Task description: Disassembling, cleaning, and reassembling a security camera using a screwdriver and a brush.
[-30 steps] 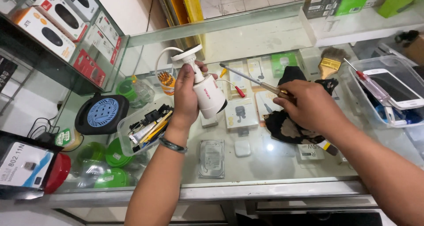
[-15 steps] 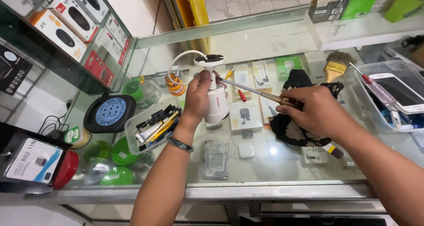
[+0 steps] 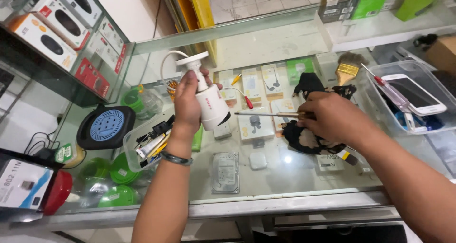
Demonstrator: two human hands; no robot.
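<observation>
White cylindrical security camera (image 3: 211, 105) with its round mounting base uppermost sits clamped in the left hand (image 3: 186, 103), raised above the glass counter (image 3: 266, 176). The right hand (image 3: 332, 117) is closed around the handle of a slim metal-shafted screwdriver (image 3: 266, 114), its tip just beside the camera's lower end. A good approach: hold the body rigid, line the shaft squarely with the screw, and press lightly while turning so the tip cannot skid.

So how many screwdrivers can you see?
2. One screwdriver is in the right hand, tip toward the white camera held by the left hand. A red-handled one lies on the clear tub. More may be hidden.
</observation>
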